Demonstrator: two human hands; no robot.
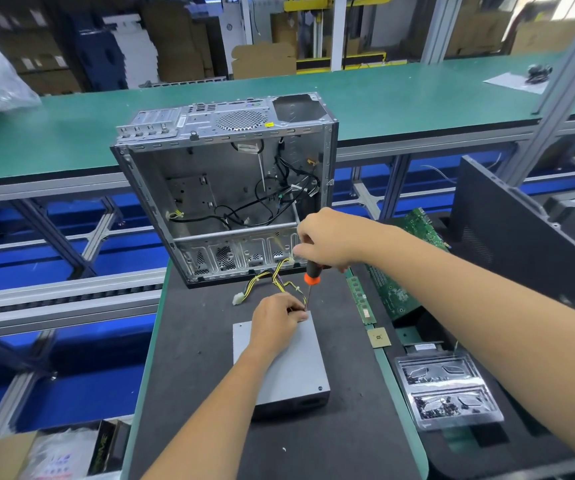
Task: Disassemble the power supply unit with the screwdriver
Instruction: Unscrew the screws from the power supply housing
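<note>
A grey metal power supply unit lies flat on the dark mat in front of me. Its yellow and black cable bundle runs from the far edge toward the computer case. My left hand rests on the unit's far right corner, fingers curled around the cables there. My right hand grips the black and orange handle of a screwdriver from above. The screwdriver stands nearly upright, its tip at the unit's far right corner beside my left fingers.
An open, emptied computer case stands behind the unit. To the right lie a RAM stick, a green circuit board, a CPU chip and a clear plastic tray of screws. A black panel leans at far right.
</note>
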